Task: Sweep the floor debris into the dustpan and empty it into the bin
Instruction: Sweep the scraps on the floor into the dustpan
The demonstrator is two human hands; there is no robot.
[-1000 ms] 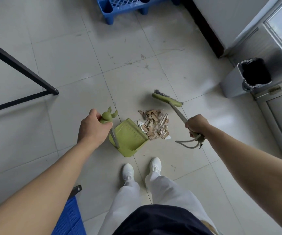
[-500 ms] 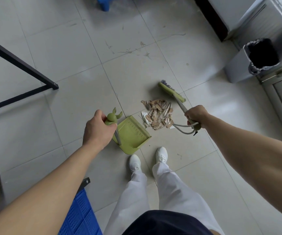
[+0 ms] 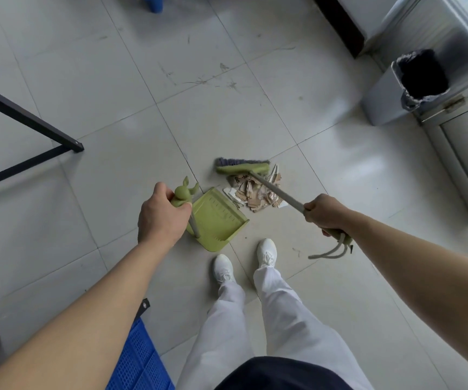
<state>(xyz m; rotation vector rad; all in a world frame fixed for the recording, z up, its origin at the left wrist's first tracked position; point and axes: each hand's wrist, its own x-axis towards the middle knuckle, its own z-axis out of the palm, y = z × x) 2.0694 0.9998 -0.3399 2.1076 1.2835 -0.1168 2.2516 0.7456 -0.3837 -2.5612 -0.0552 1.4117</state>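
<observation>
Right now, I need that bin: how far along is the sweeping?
Done: brown cardboard scraps piled beside the green plastic dustpan. In hand: left hand grips its handle; right hand holds the green-headed broom behind the pile. Left: the pan looks empty, so sweeping in and tipping into the grey lined bin.

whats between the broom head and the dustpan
In the head view, a pile of cardboard scraps lies on the floor between the broom head and the green dustpan, reaching the pan's open lip.

Workroom or storage area, institutional in character.
Scuffed grey floor tiles (image 3: 227, 114), blue plastic crate (image 3: 139, 361), black metal frame (image 3: 30, 119), steel shutter cabinet (image 3: 466, 153), lined bin (image 3: 382, 102).
</observation>
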